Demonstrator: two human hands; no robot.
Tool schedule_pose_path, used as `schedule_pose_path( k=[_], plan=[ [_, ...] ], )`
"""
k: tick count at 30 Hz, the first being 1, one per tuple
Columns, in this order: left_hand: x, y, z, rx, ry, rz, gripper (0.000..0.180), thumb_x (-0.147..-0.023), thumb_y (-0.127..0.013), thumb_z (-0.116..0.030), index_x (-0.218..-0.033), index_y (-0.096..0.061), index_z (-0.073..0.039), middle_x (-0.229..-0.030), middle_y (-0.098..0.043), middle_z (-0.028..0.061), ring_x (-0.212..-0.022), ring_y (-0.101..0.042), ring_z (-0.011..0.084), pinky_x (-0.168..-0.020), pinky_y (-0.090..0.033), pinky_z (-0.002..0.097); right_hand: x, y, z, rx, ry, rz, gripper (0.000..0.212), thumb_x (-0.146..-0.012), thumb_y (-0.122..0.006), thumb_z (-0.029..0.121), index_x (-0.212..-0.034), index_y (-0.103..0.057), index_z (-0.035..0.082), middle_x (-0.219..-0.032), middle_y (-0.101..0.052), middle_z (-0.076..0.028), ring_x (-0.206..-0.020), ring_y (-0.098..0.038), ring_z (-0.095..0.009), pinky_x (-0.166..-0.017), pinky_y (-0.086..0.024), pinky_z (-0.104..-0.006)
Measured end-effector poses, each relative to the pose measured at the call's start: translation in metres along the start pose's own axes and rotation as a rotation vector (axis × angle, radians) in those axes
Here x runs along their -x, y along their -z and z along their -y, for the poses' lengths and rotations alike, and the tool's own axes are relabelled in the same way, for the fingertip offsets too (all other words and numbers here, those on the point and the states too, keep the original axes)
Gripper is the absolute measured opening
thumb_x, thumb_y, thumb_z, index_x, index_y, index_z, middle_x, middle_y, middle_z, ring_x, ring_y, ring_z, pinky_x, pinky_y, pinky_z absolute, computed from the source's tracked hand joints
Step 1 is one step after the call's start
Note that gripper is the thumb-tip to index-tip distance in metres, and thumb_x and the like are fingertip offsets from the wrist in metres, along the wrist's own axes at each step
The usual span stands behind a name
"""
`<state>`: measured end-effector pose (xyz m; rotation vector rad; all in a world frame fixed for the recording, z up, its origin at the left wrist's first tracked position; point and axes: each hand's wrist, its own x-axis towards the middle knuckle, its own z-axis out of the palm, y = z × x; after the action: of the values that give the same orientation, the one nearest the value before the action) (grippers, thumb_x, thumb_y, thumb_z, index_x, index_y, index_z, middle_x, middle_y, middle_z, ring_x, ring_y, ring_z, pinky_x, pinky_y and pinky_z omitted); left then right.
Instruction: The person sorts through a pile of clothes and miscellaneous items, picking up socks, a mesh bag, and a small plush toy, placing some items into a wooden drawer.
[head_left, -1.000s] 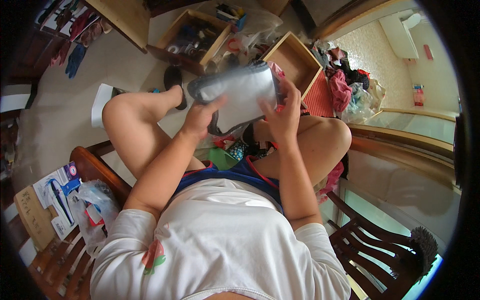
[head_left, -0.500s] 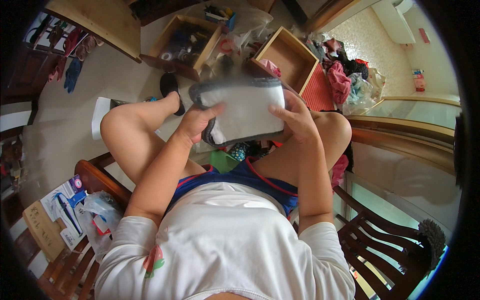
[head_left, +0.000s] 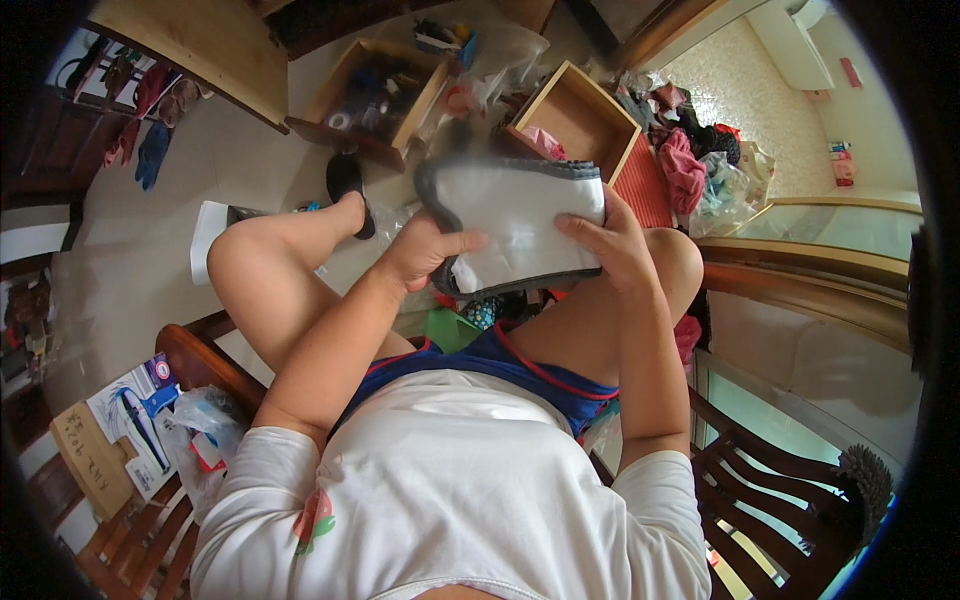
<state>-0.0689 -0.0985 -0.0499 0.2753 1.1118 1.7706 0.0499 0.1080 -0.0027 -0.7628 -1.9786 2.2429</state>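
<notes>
Above my lap I hold a flat, folded piece of whitish, see-through plastic with dark fabric edging (head_left: 522, 212); it looks like a pouch or cover, but I cannot tell which. My left hand (head_left: 420, 250) grips its left edge, thumb lying on top. On the opposite side my right hand (head_left: 618, 243) pinches the right edge, the thumb pressed on the upper face. The fingers of both hands are mostly hidden beneath it. Just beyond the folded piece sits a shallow wooden drawer (head_left: 578, 118) with a pink item in its near corner.
A second wooden drawer (head_left: 372, 95) full of small items stands farther left. Clothes and bags lie in a heap around a pink cloth (head_left: 682, 172) at the right. On the bench to my left are a cardboard box (head_left: 92, 462) and a plastic bag (head_left: 210, 420).
Both hands have shifted slightly to the right with the folded plastic piece. They keep their hold on its two sides.
</notes>
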Motion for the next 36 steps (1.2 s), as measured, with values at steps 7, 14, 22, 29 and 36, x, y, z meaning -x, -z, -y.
schedule_pose_path(
  k=[7,14,22,29,36],
  plan=[
    [-0.022,-0.013,-0.018,0.009,0.071,0.036,0.046,-0.077,-0.067,-0.003,-0.119,-0.049,-0.001,-0.113,-0.057,0.0076,-0.102,-0.055,0.0181,-0.088,-0.044,0.0310,-0.004,0.025,0.033,0.022,0.046,-0.012,0.045,-0.073,-0.073,0.010,-0.113,-0.052,0.002,-0.097,-0.060,-0.004,-0.087,-0.057,-0.013,-0.077,-0.045,-0.0259],
    [-0.052,-0.020,-0.048,-0.084,0.005,0.073,0.047,-0.084,-0.060,-0.011,-0.127,-0.042,-0.007,-0.109,-0.059,0.0080,-0.096,-0.059,0.0194,-0.081,-0.048,0.0307,-0.041,0.105,0.075,-0.080,0.234,-0.303,0.038,-0.078,-0.067,0.007,-0.111,-0.053,0.000,-0.096,-0.062,-0.010,-0.082,-0.060,-0.017,-0.075,-0.052,-0.0297],
    [-0.045,0.080,0.074,-0.264,0.487,-0.295,0.039,-0.083,-0.061,-0.014,-0.118,-0.046,-0.007,-0.100,-0.062,0.0063,-0.081,-0.060,0.0140,-0.065,-0.047,0.0258,-0.169,0.277,-0.113,0.480,0.075,-0.777,0.041,-0.070,-0.070,0.015,-0.105,-0.055,0.001,-0.094,-0.063,-0.012,-0.083,-0.061,-0.023,-0.073,-0.048,-0.0341],
    [-0.049,0.119,0.079,-0.364,0.601,-0.407,0.045,-0.082,-0.061,-0.016,-0.122,-0.042,-0.005,-0.100,-0.061,0.0063,-0.081,-0.058,0.0143,-0.066,-0.044,0.0253,-0.314,0.235,-0.151,0.117,0.136,-0.608,0.039,-0.069,-0.072,0.013,-0.102,-0.056,0.001,-0.089,-0.064,-0.011,-0.078,-0.061,-0.020,-0.069,-0.048,-0.0310],
    [-0.047,0.153,0.111,-0.347,0.745,-0.439,0.048,-0.082,-0.061,-0.016,-0.123,-0.041,-0.005,-0.101,-0.061,0.0068,-0.082,-0.058,0.0147,-0.068,-0.044,0.0276,-0.375,0.267,-0.276,0.111,-0.175,-0.781,0.039,-0.064,-0.072,0.011,-0.097,-0.056,0.001,-0.088,-0.064,-0.012,-0.078,-0.061,-0.026,-0.071,-0.048,-0.0343]
  ],
)
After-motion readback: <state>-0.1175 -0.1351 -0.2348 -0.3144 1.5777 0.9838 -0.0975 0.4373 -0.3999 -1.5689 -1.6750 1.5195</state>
